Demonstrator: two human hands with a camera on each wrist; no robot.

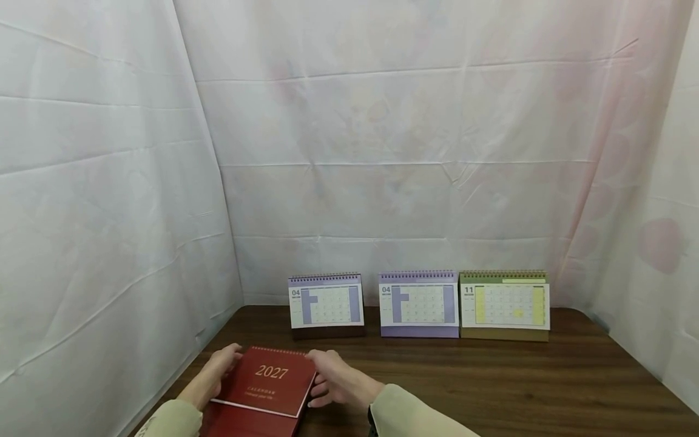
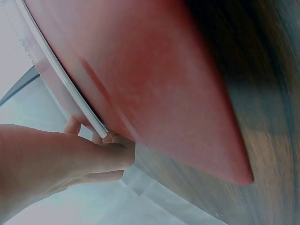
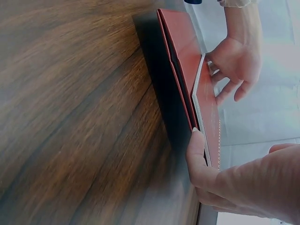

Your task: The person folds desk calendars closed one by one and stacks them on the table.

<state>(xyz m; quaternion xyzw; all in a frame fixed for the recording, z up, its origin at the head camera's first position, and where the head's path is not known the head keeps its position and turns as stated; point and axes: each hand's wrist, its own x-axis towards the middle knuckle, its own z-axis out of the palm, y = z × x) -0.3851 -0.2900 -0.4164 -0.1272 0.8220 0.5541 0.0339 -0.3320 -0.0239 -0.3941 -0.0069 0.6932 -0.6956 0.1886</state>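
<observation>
A red desk calendar [image 1: 261,379] marked 2027 in gold lies tilted at the front left of the table, its spiral binding along the far edge. My left hand [image 1: 219,366] holds its left side; in the left wrist view, the fingers [image 2: 123,149] bend around the edge by the page stack. On the opposite side my right hand [image 1: 337,377] grips the edge near the binding. The right wrist view shows the right thumb [image 3: 196,152] against the side of the pages and base. Fingers under the calendar are partly hidden.
Along the back of the brown wooden table [image 1: 437,376] stand a dark-based calendar [image 1: 326,303], a purple calendar [image 1: 419,304] and a green calendar [image 1: 505,304]. The latter two nearly touch. Pale cloth [image 1: 349,152] hangs behind and on both sides.
</observation>
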